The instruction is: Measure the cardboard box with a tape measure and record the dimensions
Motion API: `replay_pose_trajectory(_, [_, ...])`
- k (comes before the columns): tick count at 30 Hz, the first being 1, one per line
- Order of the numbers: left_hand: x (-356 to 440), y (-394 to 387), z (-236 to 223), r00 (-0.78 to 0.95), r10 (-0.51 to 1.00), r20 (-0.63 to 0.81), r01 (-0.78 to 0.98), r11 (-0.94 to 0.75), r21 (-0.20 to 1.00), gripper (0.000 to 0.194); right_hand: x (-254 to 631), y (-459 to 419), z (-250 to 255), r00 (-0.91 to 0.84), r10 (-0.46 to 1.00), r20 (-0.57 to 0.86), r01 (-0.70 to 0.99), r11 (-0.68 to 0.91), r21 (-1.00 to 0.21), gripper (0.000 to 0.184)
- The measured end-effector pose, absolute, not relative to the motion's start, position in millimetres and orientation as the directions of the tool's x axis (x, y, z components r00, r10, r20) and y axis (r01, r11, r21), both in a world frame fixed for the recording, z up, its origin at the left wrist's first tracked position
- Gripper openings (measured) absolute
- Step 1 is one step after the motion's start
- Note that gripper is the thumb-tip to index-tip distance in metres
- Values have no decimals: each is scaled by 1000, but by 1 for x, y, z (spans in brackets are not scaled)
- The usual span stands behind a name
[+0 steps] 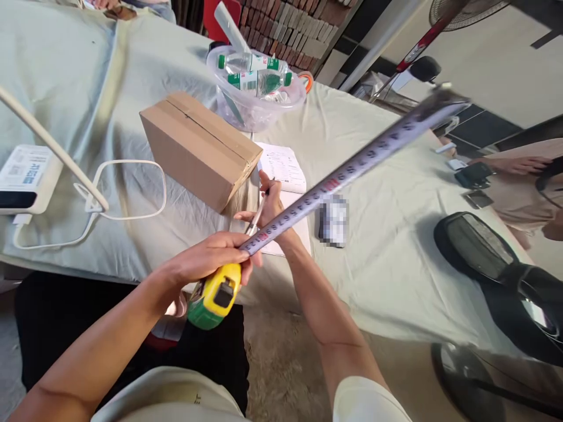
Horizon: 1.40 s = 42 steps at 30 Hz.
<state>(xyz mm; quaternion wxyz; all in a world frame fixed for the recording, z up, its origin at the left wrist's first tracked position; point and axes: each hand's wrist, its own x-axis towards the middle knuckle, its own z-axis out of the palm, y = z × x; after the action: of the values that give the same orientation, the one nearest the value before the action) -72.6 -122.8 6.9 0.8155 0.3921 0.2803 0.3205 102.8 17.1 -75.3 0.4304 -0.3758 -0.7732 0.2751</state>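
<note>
My left hand (215,255) is closed round the blade of a yellow and green tape measure (215,296), whose case hangs just below the fingers. The tape blade (347,170) is drawn out long and slants up to the right, over my right forearm. My right hand (273,205) has a pen (258,215) between its fingers, some of them stretched towards the box. Behind that hand a brown cardboard box (193,152) lies closed on the table. An open notebook (284,167) with writing on a page lies under and beside my right hand, partly covered by it.
A clear plastic basin (259,117) with bottles stands behind the box. At left are a white device (30,176) and a white cable (132,161). Black headgear-like objects (477,246) lie at right. Another person's hand (525,165) is near the right edge, beyond a pixelated item (333,221).
</note>
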Motion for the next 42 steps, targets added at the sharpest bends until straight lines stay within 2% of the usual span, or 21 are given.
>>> replay_pose_trajectory(2, [-85, -142, 4, 552, 779, -298, -333, 533, 778, 18, 84, 16, -80, -301, 823, 482, 335, 565, -754, 88])
replay_pose_trajectory(6, [-108, -174, 3, 316, 821, -476, -336, 566, 753, 16, 57, 16, -87, -314, 813, 491, 286, 574, -767, 79])
replay_pose_trajectory(11, [-124, -194, 2, 125, 842, -525, -320, 536, 781, 18, 53, 22, -93, -309, 775, 552, 176, 617, -767, 75])
replay_pose_trajectory(19, [-139, -206, -4, 95, 851, -516, -232, 523, 820, 27, 78, 31, -91, -416, 667, 618, 116, 713, -692, 75])
replay_pose_trajectory(26, [-142, -210, -2, 76, 866, -494, -99, 499, 861, 30, 91, 32, -90, -389, 632, 671, 14, 732, -681, 71])
replay_pose_trajectory(37, [-135, -202, 4, 14, 900, -435, 54, 434, 899, 30, 93, 28, -82, -365, 762, 535, 83, 599, -796, 80])
replay_pose_trajectory(42, [-140, -183, 21, 103, 928, -359, 243, 326, 913, 29, 100, 17, -63, -354, 841, 409, -38, 424, -905, 69])
